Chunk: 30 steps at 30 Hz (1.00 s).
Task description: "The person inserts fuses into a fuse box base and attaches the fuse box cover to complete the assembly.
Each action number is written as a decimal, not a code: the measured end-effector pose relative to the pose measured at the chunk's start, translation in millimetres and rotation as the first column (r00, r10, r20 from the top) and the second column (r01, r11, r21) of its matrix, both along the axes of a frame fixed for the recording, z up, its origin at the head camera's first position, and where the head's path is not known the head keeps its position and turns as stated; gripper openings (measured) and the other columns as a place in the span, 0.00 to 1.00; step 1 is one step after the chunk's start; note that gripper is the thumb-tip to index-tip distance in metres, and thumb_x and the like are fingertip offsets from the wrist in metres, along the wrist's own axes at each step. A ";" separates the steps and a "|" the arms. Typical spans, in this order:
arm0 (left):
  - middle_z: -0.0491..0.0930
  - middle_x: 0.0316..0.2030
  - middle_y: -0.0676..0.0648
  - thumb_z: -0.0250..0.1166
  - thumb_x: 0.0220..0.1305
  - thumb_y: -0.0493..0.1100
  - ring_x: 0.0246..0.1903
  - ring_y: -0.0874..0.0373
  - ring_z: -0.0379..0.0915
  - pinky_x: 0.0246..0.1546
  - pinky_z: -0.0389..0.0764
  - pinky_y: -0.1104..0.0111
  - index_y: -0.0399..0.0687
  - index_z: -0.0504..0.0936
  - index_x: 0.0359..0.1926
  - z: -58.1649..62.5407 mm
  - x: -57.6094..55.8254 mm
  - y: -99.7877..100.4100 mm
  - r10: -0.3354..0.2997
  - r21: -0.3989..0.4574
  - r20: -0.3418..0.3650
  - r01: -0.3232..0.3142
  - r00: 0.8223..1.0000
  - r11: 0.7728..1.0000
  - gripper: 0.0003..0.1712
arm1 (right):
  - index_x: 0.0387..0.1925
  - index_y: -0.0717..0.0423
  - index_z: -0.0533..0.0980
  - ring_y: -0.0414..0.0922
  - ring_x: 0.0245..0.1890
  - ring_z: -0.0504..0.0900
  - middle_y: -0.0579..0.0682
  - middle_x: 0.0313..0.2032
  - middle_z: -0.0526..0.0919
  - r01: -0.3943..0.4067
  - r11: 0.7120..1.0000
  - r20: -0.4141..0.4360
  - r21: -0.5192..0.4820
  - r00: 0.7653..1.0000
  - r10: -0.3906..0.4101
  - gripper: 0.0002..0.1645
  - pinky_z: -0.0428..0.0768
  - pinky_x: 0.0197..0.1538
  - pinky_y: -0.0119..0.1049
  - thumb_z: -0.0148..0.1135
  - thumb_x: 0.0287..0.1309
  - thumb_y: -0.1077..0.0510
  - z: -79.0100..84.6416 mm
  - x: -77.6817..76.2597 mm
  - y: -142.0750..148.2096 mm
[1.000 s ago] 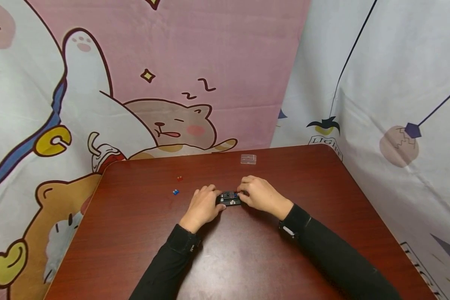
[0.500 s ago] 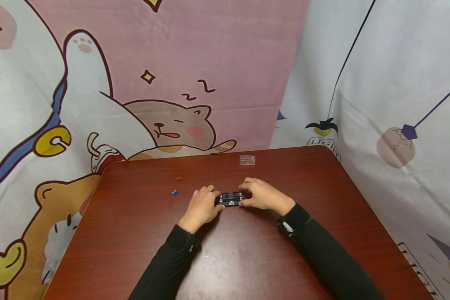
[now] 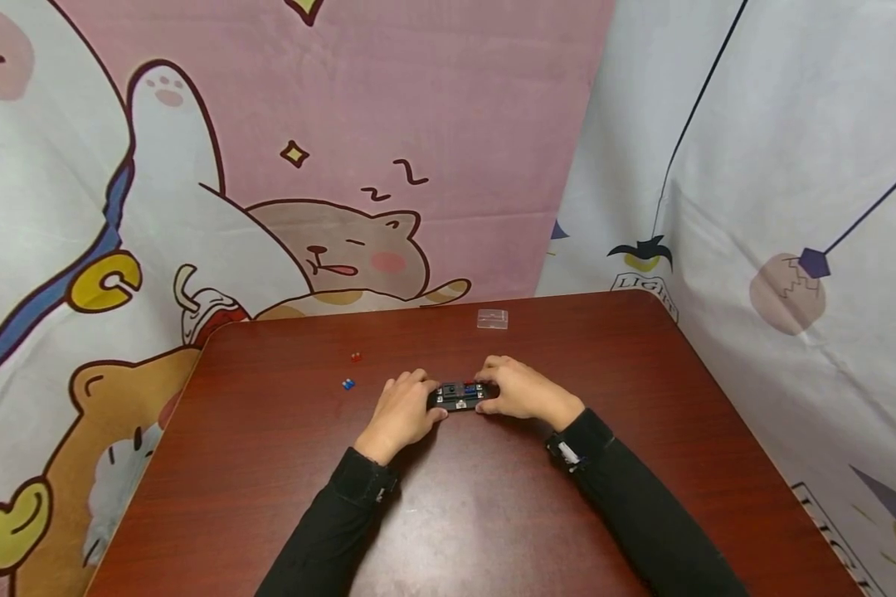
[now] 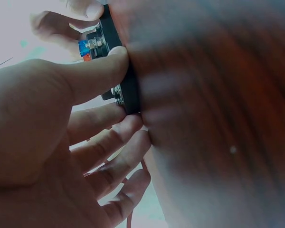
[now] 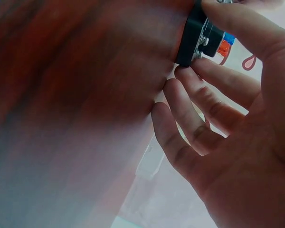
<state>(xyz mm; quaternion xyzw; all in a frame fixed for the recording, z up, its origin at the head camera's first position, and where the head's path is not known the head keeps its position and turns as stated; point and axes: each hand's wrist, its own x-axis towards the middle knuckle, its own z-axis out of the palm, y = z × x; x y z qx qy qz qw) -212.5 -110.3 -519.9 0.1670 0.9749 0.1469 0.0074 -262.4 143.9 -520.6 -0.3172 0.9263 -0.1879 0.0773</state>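
A small black terminal block (image 3: 460, 396) with metal screws lies on the table between both hands. My left hand (image 3: 401, 414) grips its left end, thumb (image 4: 118, 59) on the near side and fingers at the end and behind. My right hand (image 3: 523, 391) holds the right end the same way, thumb at the near side and fingertips (image 5: 183, 73) at the far corner. A blue piece (image 5: 229, 38) and a red piece (image 5: 223, 48) sit on top of the block, toward its right part in the head view. The right fingers partly hide that end.
Left of the hands lie small blue pieces (image 3: 348, 384) and, farther back, small red pieces (image 3: 356, 356). A clear plastic cover (image 3: 493, 319) lies near the back edge of the brown table (image 3: 269, 464). Printed cloth (image 3: 493, 124) hangs behind it.
My right fingers have moved from over the top of the block's right end to its outer end, uncovering the blue and red pieces. The left hand keeps its grip.
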 end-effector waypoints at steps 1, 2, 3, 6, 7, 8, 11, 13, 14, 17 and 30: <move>0.85 0.55 0.46 0.79 0.69 0.56 0.56 0.46 0.80 0.55 0.75 0.53 0.46 0.88 0.65 0.0 0.1 0.1 -0.001 -0.001 0.002 0.001 1.000 1.000 0.30 | 0.62 0.52 0.87 0.43 0.52 0.80 0.45 0.52 0.83 0.001 1.000 0.002 0.001 1.000 -0.001 0.30 0.82 0.58 0.45 0.82 0.63 0.44 0.0 0.2 0.2; 0.85 0.55 0.46 0.79 0.69 0.56 0.56 0.46 0.80 0.55 0.75 0.53 0.46 0.88 0.65 -0.2 -0.2 0.3 -0.002 -0.004 0.003 0.002 1.000 1.000 0.30 | 0.62 0.52 0.87 0.44 0.52 0.80 0.45 0.52 0.83 0.002 1.000 0.005 0.003 1.000 -0.002 0.30 0.82 0.59 0.45 0.81 0.64 0.44 0.1 0.5 0.2; 0.85 0.56 0.46 0.79 0.69 0.56 0.57 0.46 0.80 0.55 0.76 0.53 0.46 0.88 0.65 -0.4 -0.4 0.4 -0.004 -0.006 0.003 0.004 1.000 1.000 0.30 | 0.62 0.52 0.87 0.44 0.53 0.80 0.45 0.52 0.83 0.004 1.000 0.007 0.006 1.000 -0.004 0.30 0.82 0.59 0.45 0.81 0.64 0.44 0.1 0.7 0.3; 0.85 0.56 0.46 0.79 0.70 0.56 0.56 0.46 0.80 0.55 0.75 0.53 0.46 0.88 0.65 -0.7 -0.8 0.7 -0.007 -0.013 -0.001 0.007 1.000 1.000 0.30 | 0.62 0.53 0.87 0.45 0.54 0.80 0.46 0.53 0.84 0.006 1.000 0.005 0.010 1.000 -0.006 0.30 0.82 0.60 0.46 0.81 0.64 0.44 0.6 1.4 -0.2; 0.85 0.56 0.46 0.79 0.70 0.56 0.56 0.46 0.80 0.54 0.75 0.54 0.46 0.88 0.65 -0.7 -0.9 0.7 -0.006 -0.016 -0.003 0.006 1.000 1.000 0.30 | 0.63 0.53 0.87 0.46 0.54 0.80 0.46 0.53 0.84 0.006 1.000 0.003 0.016 1.000 -0.006 0.30 0.82 0.60 0.46 0.81 0.64 0.44 0.8 1.5 -0.6; 0.85 0.55 0.46 0.79 0.70 0.56 0.56 0.46 0.80 0.54 0.75 0.54 0.47 0.88 0.65 -0.6 -1.0 0.8 -0.006 -0.020 -0.004 0.006 1.000 1.000 0.30 | 0.63 0.53 0.86 0.46 0.55 0.80 0.46 0.53 0.83 0.008 1.000 0.001 0.021 1.000 -0.008 0.30 0.82 0.61 0.47 0.80 0.65 0.44 0.9 1.7 -1.0; 0.85 0.55 0.46 0.79 0.70 0.56 0.55 0.47 0.80 0.53 0.74 0.54 0.47 0.88 0.65 0.5 -0.6 0.9 -0.005 -0.028 -0.002 0.005 1.000 1.000 0.30 | 0.64 0.54 0.86 0.47 0.56 0.81 0.47 0.54 0.83 0.010 0.999 -0.002 0.035 1.000 -0.010 0.31 0.82 0.62 0.47 0.80 0.65 0.44 0.9 1.8 -2.3; 0.85 0.55 0.46 0.79 0.70 0.56 0.56 0.47 0.80 0.54 0.74 0.54 0.46 0.88 0.66 1.8 -0.3 0.6 -0.007 -0.032 0.009 0.008 1.000 0.999 0.30 | 0.65 0.54 0.85 0.47 0.57 0.81 0.48 0.55 0.83 0.014 0.999 0.001 0.045 1.000 -0.015 0.32 0.82 0.63 0.48 0.79 0.65 0.44 0.7 2.2 -3.1; 0.85 0.56 0.46 0.79 0.70 0.56 0.57 0.46 0.80 0.55 0.75 0.53 0.46 0.88 0.66 2.9 -0.3 0.1 -0.011 -0.029 0.017 0.012 1.000 1.000 0.30 | 0.65 0.55 0.85 0.48 0.57 0.81 0.48 0.56 0.83 0.017 0.999 0.002 0.047 1.000 -0.017 0.32 0.82 0.63 0.48 0.79 0.65 0.44 0.4 2.4 -3.4; 0.85 0.61 0.43 0.78 0.71 0.54 0.61 0.43 0.81 0.61 0.76 0.50 0.46 0.87 0.68 7.9 0.1 -4.9 -0.006 -0.012 0.044 0.006 0.999 1.000 0.30 | 0.66 0.55 0.85 0.49 0.59 0.81 0.49 0.57 0.83 0.023 0.998 0.006 0.052 1.000 -0.023 0.32 0.82 0.65 0.49 0.78 0.66 0.44 0.0 3.3 -4.4; 0.91 0.50 0.38 0.72 0.75 0.45 0.49 0.36 0.89 0.50 0.87 0.40 0.43 0.91 0.52 27.7 -10.9 -95.0 0.236 0.019 0.078 -0.238 0.969 0.971 0.13 | 0.66 0.56 0.84 0.49 0.58 0.79 0.50 0.58 0.83 0.027 0.998 0.015 0.052 0.999 -0.028 0.32 0.81 0.64 0.48 0.78 0.66 0.45 -0.4 4.5 -5.5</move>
